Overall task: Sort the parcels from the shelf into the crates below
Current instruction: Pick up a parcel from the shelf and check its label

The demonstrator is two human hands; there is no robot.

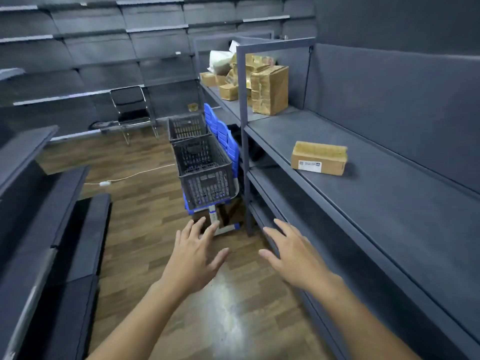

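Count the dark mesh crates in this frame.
2. The near crate sits on a blue stand beside the shelf unit; the far crate stands just behind it. More may be hidden.

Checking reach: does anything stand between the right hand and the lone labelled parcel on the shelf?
Nothing visible does. The right hand is open, low in front of the shelf; the labelled parcel lies alone on it.

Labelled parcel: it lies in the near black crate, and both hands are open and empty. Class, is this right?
No. The head view shows the labelled parcel lying on the grey shelf, not in the near black crate. The left hand and right hand are indeed open and empty.
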